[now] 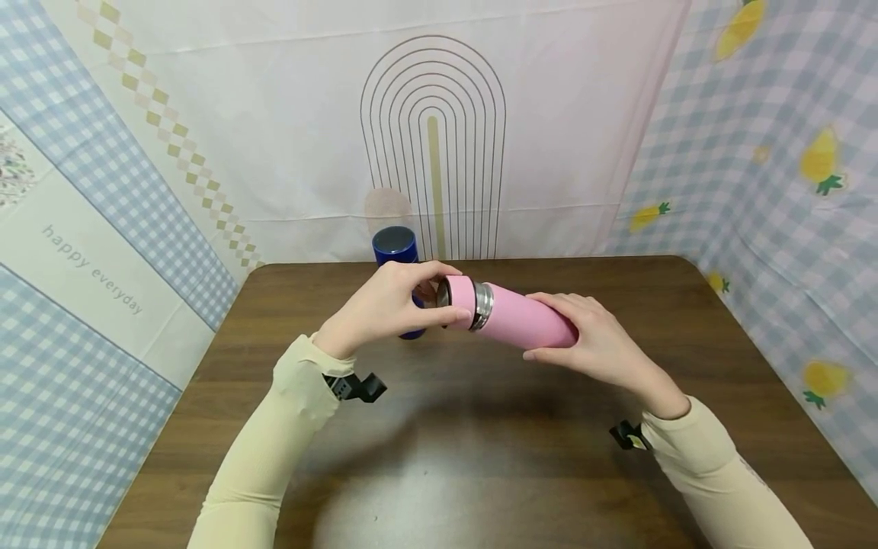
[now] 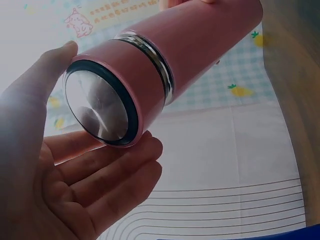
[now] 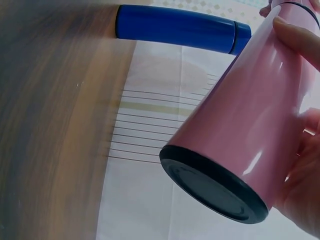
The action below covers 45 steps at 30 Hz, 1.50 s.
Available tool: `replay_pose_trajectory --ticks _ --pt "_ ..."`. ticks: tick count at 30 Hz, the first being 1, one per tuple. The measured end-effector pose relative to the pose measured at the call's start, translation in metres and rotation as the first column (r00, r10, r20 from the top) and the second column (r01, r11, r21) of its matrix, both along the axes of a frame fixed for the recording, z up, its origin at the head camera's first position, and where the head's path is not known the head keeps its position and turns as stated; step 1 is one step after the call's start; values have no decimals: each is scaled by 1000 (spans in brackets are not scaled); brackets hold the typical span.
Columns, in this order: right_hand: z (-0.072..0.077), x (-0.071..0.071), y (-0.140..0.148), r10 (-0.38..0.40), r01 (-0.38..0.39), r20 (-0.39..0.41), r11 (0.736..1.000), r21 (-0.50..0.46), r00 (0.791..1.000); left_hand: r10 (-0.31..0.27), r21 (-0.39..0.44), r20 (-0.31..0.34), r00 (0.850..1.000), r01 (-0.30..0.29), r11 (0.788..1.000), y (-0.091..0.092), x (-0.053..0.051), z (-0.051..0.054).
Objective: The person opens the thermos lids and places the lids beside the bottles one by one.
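A pink bottle [image 1: 524,319] is held tilted above the table, its capped end toward the left. My left hand [image 1: 391,305] pinches the pink cap [image 1: 461,302] between thumb and fingers; in the left wrist view the cap's round metal top [image 2: 97,105] faces the camera. My right hand [image 1: 597,339] grips the bottle's body near its base. The dark base [image 3: 215,185] shows in the right wrist view. A silver ring [image 1: 483,305] lies between cap and body.
Behind my left hand a blue bottle [image 1: 395,245] with a dark top stands upright on the brown wooden table [image 1: 439,473]. Patterned cloth [image 1: 562,114] hangs behind the table and along both sides.
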State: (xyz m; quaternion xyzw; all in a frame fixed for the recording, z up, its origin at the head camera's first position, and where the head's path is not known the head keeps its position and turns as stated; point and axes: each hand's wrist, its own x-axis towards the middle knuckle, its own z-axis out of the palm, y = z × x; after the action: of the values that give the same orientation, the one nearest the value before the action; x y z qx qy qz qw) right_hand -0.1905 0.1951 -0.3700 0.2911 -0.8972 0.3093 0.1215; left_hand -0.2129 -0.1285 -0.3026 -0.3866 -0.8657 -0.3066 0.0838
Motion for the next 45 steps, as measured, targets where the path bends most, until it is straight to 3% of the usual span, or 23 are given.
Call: replay_pose_trajectory --ticks 14,21,27,32,38,45 --pt "-7 1 -4 8 -7 8 999 -33 1000 107 9 96 990 -109 994 1 -2 -8" --pt "-4 -1 6 -50 57 89 995 -85 995 151 93 170 974 -168 981 -11 -5 -10" --pt "-5 -4 10 -67 81 133 991 -104 989 157 99 168 973 -175 980 -20 -5 -8" --pt "-6 -2 12 -80 107 179 983 -146 981 147 113 178 973 -169 979 -39 -4 -9" --pt "-4 0 17 -61 120 265 971 -209 962 77 78 216 973 -96 992 -70 1 -19" --pt "-5 -2 22 -69 145 304 961 -235 950 98 79 281 955 -125 989 -94 0 -43"
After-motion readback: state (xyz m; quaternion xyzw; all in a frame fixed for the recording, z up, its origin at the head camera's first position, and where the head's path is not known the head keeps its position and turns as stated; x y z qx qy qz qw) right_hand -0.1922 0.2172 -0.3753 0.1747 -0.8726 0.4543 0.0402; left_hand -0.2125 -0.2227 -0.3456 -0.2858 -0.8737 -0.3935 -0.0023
